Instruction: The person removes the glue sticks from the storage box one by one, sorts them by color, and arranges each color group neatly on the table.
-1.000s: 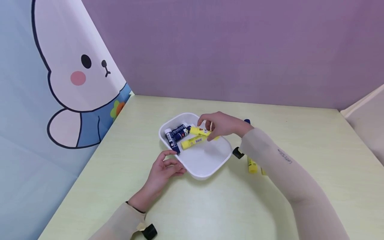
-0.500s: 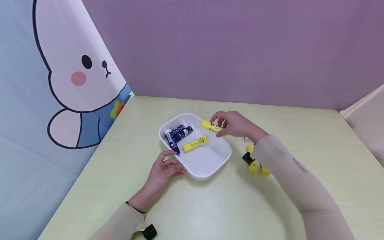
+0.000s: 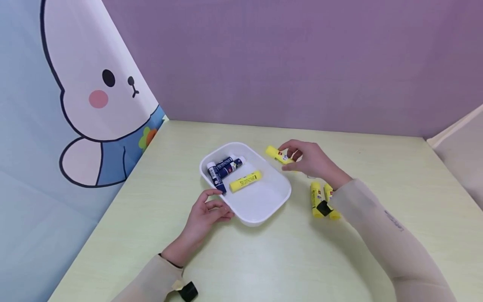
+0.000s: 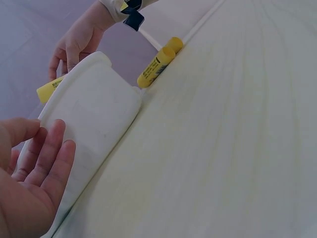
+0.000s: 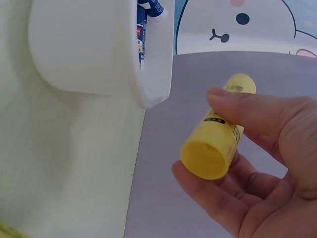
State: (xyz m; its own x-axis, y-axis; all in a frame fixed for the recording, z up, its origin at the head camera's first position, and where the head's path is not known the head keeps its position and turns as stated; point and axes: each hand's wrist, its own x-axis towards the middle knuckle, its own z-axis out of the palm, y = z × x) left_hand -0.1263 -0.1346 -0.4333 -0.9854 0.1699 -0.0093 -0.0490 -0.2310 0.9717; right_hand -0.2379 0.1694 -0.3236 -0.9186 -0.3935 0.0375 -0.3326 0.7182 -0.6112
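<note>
My left hand (image 3: 205,216) holds the near left rim of a white plastic tub (image 3: 260,212), one fingertip over the edge and other fingers along its outer wall. Inside the tub, several navy glue sticks (image 3: 231,167) with white ends lie at the left, and a yellow glue stick (image 3: 245,181) lies near the middle. Beyond the tub's far right rim, my right hand (image 3: 311,159) pinches another yellow glue stick (image 5: 215,134) between thumb and fingers. The right wrist view shows it tilted, one round end facing the camera.
Two yellow glue sticks (image 3: 316,199) lie side by side on the pale wooden table (image 3: 256,260), right of the tub and partly behind a black wrist piece (image 3: 323,208). A purple backdrop (image 3: 294,63) rises behind the table. A cartoon-printed cloth (image 3: 79,126) hangs at the left.
My right hand has carried its yellow glue stick rightward from above the tub, out past the rim. The two yellow sticks on the table have come into fuller view. My left hand stays put.
</note>
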